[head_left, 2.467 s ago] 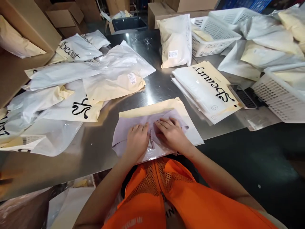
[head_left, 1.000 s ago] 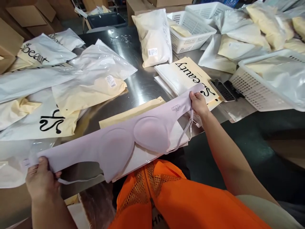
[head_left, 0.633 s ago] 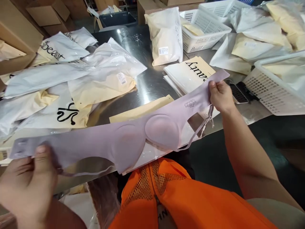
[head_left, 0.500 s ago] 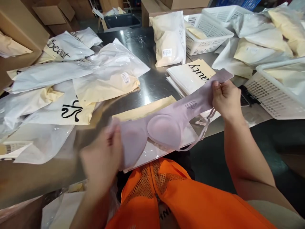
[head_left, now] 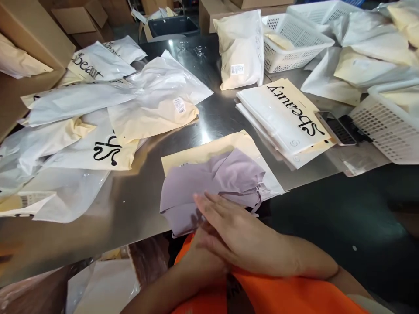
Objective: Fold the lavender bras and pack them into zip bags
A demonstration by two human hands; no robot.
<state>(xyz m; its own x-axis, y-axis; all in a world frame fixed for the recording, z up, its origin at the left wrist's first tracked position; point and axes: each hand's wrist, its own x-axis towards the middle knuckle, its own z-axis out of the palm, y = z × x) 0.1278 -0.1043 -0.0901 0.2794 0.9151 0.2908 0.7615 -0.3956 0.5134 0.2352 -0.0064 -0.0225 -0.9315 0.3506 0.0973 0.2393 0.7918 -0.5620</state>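
A lilac bra point(head_left: 193, 187) lies folded on a cream and clear plastic bag point(head_left: 244, 140) at the near edge of the metal table. Its straps bunch up at the right end. My right hand point(head_left: 235, 231) is laid across the bra's near edge, fingers stretched out and together, holding nothing. Under it, crossing from the left, is my left hand point(head_left: 207, 248) at the bra's near edge. The right hand covers the left fingers, so whether they grip the fabric is hidden.
Filled plastic bags point(head_left: 147, 117) are piled on the left. Right of the bra lie a stack of flat bags point(head_left: 271, 117) and a phone-like device point(head_left: 337, 127). A bulging bag point(head_left: 240, 52) stands behind, near white baskets point(head_left: 296, 50). An open carton point(head_left: 49, 39) is far left.
The bra was stretched out between both hands. Now it is folded down on the bag, my right hand has left its far end, and both hands are together at the near edge.
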